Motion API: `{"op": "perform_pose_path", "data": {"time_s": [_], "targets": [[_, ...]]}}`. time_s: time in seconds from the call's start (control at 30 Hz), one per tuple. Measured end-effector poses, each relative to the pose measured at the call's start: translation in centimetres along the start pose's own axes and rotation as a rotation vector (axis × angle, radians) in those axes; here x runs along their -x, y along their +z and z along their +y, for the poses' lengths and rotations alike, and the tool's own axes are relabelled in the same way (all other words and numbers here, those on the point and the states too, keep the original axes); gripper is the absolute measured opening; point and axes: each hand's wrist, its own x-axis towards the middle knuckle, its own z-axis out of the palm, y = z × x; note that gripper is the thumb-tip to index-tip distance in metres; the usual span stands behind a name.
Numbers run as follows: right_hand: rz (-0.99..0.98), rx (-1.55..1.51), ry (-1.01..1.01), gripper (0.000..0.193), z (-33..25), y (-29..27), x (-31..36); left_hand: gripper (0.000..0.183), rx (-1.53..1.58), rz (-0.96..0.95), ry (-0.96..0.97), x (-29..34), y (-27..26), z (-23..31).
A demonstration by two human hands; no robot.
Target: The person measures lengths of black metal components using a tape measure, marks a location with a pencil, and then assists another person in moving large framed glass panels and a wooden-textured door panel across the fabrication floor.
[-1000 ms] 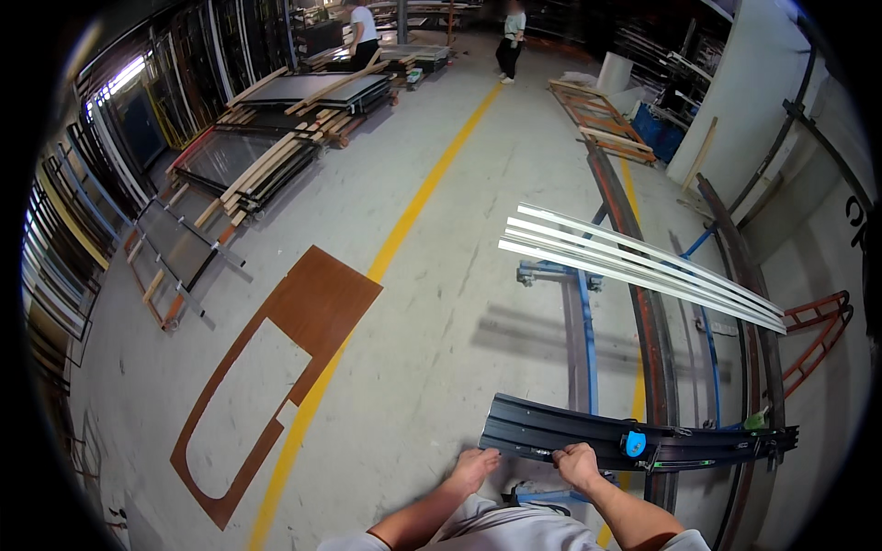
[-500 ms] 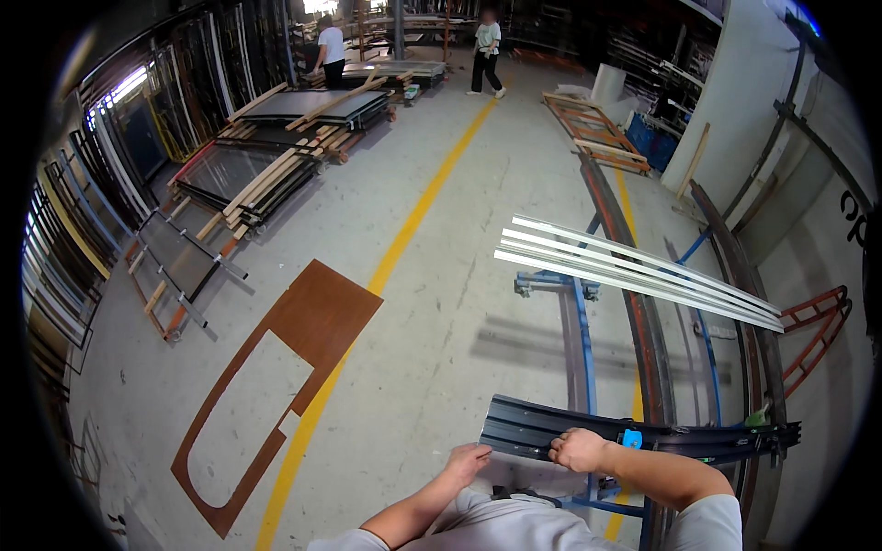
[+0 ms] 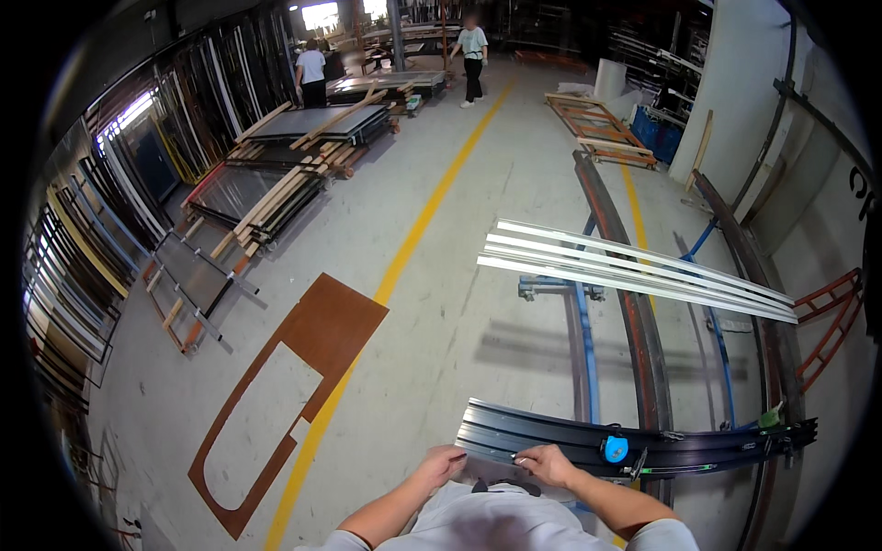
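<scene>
Long black grooved metal profiles point(image 3: 560, 443) lie side by side in front of me, across a dark rail. My left hand point(image 3: 443, 465) is closed at their near left corner, its fingers pinching the edge. Just right of it, my right hand point(image 3: 549, 466) is closed low over the near profile, fingertips together around something small that I cannot make out. A blue tape measure point(image 3: 615, 449) rests on the profiles to the right of that hand. Beside it sit a dark clamp-like piece point(image 3: 638, 464) and a thin green strip point(image 3: 678, 470).
White profiles point(image 3: 634, 272) lie farther off across dark rails point(image 3: 634, 331) on blue stands point(image 3: 586, 354). A brown cut-out sheet point(image 3: 335, 317) is on the floor at left. Stacked panels and wooden battens point(image 3: 276, 207) stand beyond. Two people point(image 3: 472, 57) are far back.
My right hand has moved left along the profile, and the tape measure now shows fully beside it. The view has shifted slightly. Both people in the background have changed position.
</scene>
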Motion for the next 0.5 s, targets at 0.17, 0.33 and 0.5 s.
{"op": "perform_pose_path", "data": {"time_s": [0.17, 0.33, 0.5], "targets": [[0.062, 0.089, -0.376, 0.022, -3.5, -1.1, -1.4, 0.008, 0.113, 0.108, -0.195, 2.3, -0.7, 2.1], [0.821, 0.286, -0.121, 0.013, -3.6, -5.4, 3.5, 0.009, -0.070, 0.162, -0.256, 2.3, -0.2, 3.5], [0.798, 0.543, 0.140, 0.053, 0.9, -6.3, 9.3, 0.015, -0.077, 0.086, -0.337, 2.2, -1.7, 3.6]]}}
